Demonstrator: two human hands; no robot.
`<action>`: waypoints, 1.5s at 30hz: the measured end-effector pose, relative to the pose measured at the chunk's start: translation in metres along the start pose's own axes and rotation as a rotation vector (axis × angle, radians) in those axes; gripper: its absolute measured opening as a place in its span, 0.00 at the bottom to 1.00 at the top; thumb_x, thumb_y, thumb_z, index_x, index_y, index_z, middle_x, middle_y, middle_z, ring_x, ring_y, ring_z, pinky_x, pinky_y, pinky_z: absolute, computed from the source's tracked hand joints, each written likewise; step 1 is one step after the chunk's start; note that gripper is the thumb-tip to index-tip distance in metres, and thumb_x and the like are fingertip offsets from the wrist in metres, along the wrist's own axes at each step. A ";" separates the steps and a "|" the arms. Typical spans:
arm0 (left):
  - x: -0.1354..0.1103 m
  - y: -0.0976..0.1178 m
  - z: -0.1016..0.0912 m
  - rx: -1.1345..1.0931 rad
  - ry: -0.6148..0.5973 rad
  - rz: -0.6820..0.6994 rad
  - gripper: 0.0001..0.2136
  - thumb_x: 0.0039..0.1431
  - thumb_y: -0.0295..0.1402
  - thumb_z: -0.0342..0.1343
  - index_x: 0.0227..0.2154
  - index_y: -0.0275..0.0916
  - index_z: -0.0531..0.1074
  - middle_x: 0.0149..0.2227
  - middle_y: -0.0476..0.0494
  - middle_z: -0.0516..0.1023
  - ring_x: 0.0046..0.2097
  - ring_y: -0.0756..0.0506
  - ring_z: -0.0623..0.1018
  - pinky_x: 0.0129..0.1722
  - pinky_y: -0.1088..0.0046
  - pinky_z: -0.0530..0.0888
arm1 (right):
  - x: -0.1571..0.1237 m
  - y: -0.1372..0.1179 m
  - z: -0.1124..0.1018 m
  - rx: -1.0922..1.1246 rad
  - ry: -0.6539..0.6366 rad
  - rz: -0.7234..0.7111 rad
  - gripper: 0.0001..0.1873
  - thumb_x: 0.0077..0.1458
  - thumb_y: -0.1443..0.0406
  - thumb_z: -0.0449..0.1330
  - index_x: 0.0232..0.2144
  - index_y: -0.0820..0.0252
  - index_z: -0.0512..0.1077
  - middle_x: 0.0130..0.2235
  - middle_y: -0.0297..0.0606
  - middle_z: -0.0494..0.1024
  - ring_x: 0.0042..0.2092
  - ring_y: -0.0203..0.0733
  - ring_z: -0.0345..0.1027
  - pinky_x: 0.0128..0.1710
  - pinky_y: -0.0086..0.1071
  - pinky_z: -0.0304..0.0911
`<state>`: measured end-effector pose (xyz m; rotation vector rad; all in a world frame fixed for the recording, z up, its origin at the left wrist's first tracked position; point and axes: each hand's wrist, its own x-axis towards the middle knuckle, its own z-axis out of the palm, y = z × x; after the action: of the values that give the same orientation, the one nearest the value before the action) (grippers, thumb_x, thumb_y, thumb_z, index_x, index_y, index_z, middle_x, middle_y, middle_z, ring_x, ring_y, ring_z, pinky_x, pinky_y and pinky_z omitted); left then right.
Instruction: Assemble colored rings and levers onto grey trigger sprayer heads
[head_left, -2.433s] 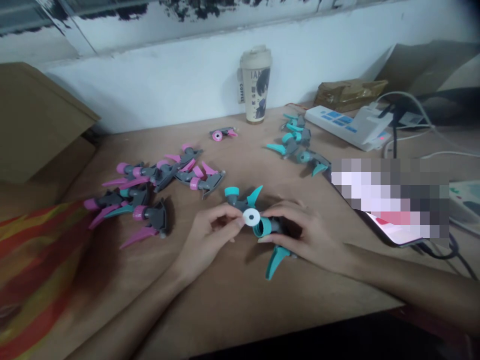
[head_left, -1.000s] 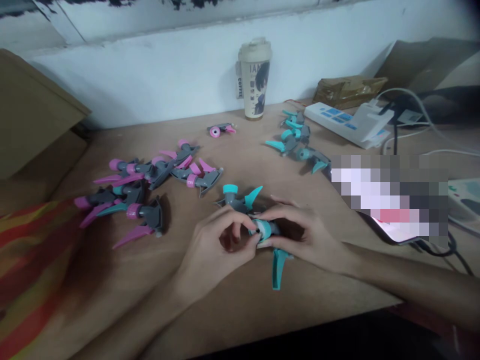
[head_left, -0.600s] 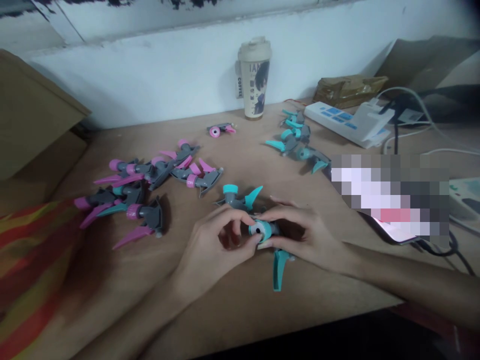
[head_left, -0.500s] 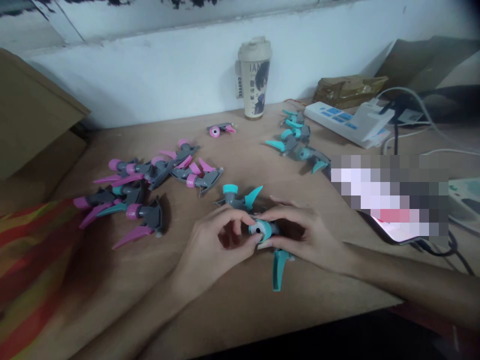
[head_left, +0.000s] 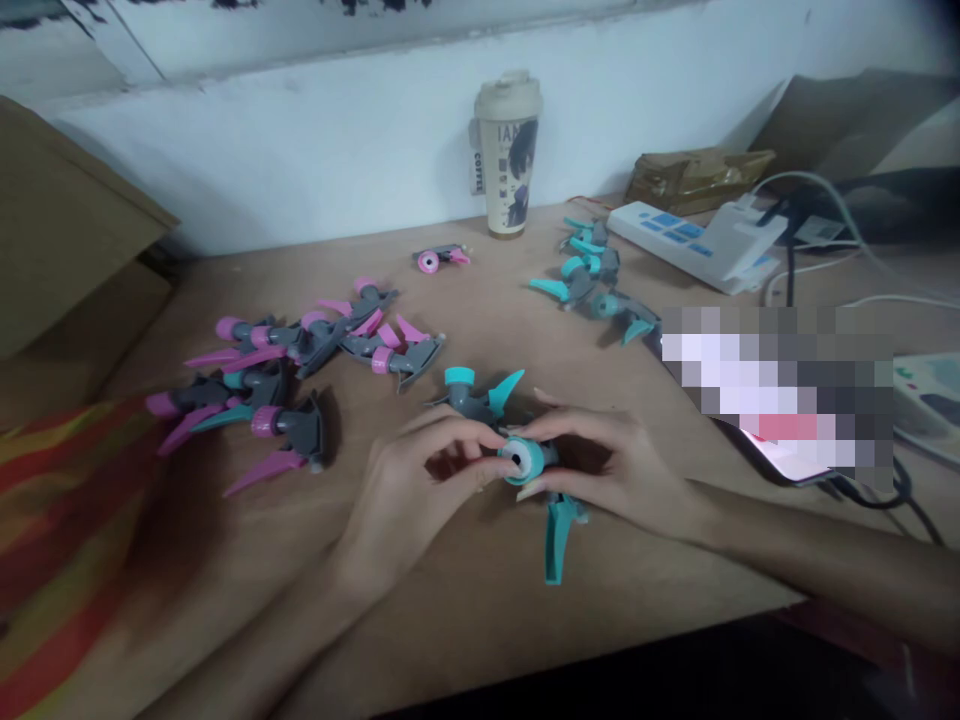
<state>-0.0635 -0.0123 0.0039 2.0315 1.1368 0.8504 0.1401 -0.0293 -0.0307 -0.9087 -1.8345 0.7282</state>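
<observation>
Head view, gripping teal sprayer point(head_left: 556, 532) with right fingers point(head_left: 579, 430), touching washer point(head_left: 528, 455) in collar point(head_left: 538, 463) with left fingers point(head_left: 476, 470), their grip unclear.

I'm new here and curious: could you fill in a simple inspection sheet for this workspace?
Surface: brown table, pieces spread across it.
Things in hand: teal-and-gray spray head, with a white washer in its collar; depth unclear.
Hands: right hand holds the spray head; left hand has its thumb on the washer.
Clutter: pink-trimmed heads, mostly left; cup; power strip.
Cables: white cable and black cable, right.
Surroundings: pale wall; cardboard left.
</observation>
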 end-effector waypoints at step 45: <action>0.009 0.011 0.000 -0.293 -0.217 -0.237 0.07 0.49 0.30 0.60 0.26 0.37 0.66 0.26 0.53 0.67 0.28 0.54 0.69 0.26 0.81 0.67 | -0.002 0.000 0.002 0.057 -0.080 0.009 0.15 0.44 0.62 0.67 0.37 0.55 0.75 0.38 0.33 0.80 0.49 0.44 0.70 0.49 0.37 0.67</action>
<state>-0.0552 -0.0092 0.0145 1.6660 1.0391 0.6200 0.1391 -0.0313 -0.0326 -0.8623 -1.8712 0.8293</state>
